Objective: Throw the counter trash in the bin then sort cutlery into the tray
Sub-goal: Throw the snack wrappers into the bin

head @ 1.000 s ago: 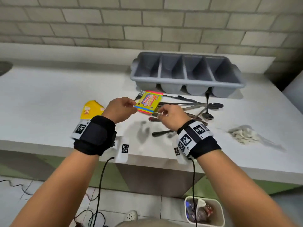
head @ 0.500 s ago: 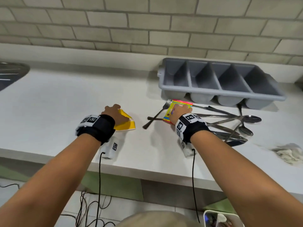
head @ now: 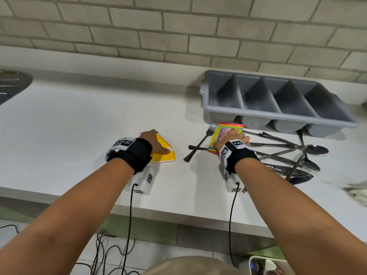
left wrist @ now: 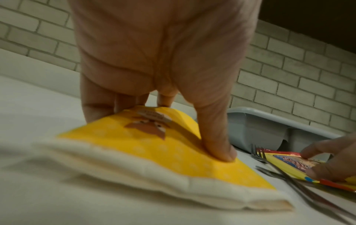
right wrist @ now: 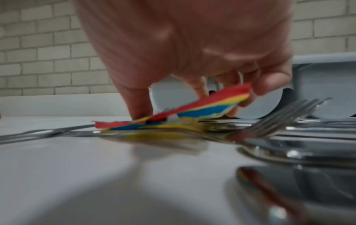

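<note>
On the white counter [head: 79,135] lies a yellow paper packet [head: 165,155], also close up in the left wrist view [left wrist: 154,152]. My left hand [head: 156,142] grips it, thumb pressing on top and fingers curled over its far edge. My right hand [head: 231,138] pinches a colourful snack wrapper [head: 223,133] that lies on a pile of forks, spoons and knives [head: 282,153]. In the right wrist view the wrapper [right wrist: 212,100] is tilted up at its right edge. The grey four-compartment cutlery tray [head: 282,116] stands behind the pile, against the wall.
A crumpled clear plastic scrap [head: 357,192] lies at the counter's right edge. A white bin [head: 264,264] with rubbish in it stands on the floor below right. A steel sink [head: 12,84] is at far left. Cables hang under the counter.
A second ago both hands held the snack wrapper over the cutlery. My left hand has since moved left onto the yellow packet; my right hand lowered with the wrapper onto the cutlery.
</note>
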The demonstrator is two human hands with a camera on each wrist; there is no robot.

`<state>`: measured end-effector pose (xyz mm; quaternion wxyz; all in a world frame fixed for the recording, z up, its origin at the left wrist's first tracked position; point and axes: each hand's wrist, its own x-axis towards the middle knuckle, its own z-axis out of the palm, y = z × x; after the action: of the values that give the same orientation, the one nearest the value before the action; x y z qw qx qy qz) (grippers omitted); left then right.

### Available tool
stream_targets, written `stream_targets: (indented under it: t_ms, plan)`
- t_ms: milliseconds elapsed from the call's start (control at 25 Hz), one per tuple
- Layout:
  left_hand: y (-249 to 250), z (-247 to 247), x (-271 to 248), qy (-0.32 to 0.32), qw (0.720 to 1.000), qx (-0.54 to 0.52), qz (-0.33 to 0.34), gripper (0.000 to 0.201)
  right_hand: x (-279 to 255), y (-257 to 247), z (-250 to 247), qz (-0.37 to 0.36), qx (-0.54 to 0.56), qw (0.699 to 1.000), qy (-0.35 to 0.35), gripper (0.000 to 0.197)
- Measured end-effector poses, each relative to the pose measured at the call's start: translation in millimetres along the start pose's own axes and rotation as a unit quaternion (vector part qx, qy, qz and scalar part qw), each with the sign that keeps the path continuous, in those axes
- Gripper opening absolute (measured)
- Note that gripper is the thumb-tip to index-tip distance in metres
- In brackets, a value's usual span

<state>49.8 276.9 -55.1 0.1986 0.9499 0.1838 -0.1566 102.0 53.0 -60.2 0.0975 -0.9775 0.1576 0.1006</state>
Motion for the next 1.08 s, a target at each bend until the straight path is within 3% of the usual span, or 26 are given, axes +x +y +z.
stream_targets:
  t_ms: [80, 160, 320, 440, 560, 640, 840, 1080]
  plan:
    - [0, -4, -1, 0.006, 1.0, 0.002, 0.016, 0.086, 0, -3, -4, 0.002, 0.042, 0.999, 0.009, 0.071]
    - [2, -12, -5, 0.011, 0.999, -0.019, 0.033, 0.076, 1, -2, -6, -0.035, 0.109, 0.993, 0.0, 0.063]
    - [16, -36, -16, 0.024, 0.981, -0.187, 0.053, 0.06, -10, 10, -16, -0.072, 0.219, 0.973, 0.007, 0.053]
    - [41, -47, -28, 0.041, 0.943, -0.32, 0.083, 0.044, -25, 14, -25, -0.064, 0.26, 0.963, -0.009, 0.076]
    - [87, -37, -54, -0.022, 0.883, -0.453, 0.121, 0.02, -43, 39, -44, -0.088, 0.321, 0.943, 0.013, 0.089]
    - [120, -23, -75, -0.06, 0.857, -0.49, 0.149, 0.016, -54, 72, -58, -0.114, 0.362, 0.924, 0.056, 0.084]
    - [204, 38, -126, -0.125, 0.825, -0.514, 0.2, 0.021, -71, 187, -70, -0.118, 0.428, 0.88, 0.169, 0.071]
    - [308, 138, -205, -0.211, 0.824, -0.477, 0.222, 0.023, -87, 356, -53, -0.075, 0.47, 0.835, 0.275, 0.065]
